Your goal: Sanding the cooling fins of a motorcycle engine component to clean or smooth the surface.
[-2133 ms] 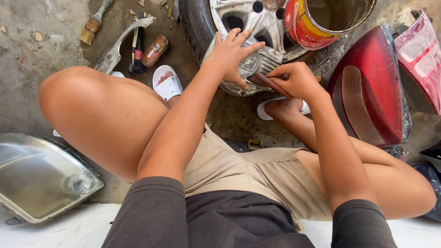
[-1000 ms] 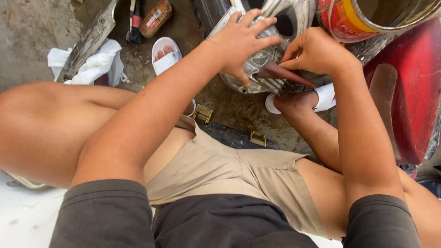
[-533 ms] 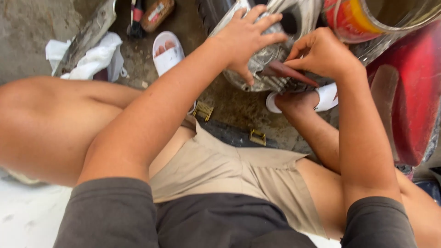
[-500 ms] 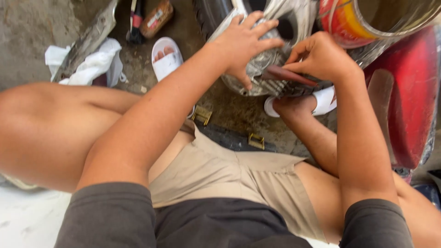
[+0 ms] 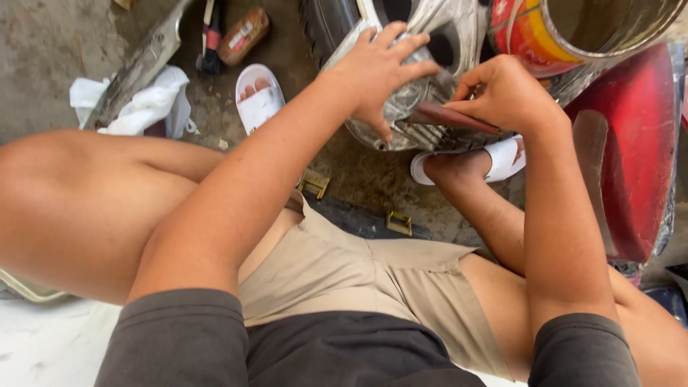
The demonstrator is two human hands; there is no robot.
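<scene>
Barely shifted, left hand (image 5: 380,68) lies open on the silvery part (image 5: 412,107); right hand (image 5: 505,93) pinches a reddish-brown strip (image 5: 448,116).

White rag (image 5: 147,107), red tin can (image 5: 566,32), red lamp lens (image 5: 638,150), tyre (image 5: 326,25).

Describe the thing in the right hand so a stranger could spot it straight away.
Start at the tyre and silver wheel at top centre. Just below it the left hand presses on a shiny ribbed metal part. The right hand lays a thin, flat reddish-brown strip across that part: the only dull brown piece against bright metal.
</scene>
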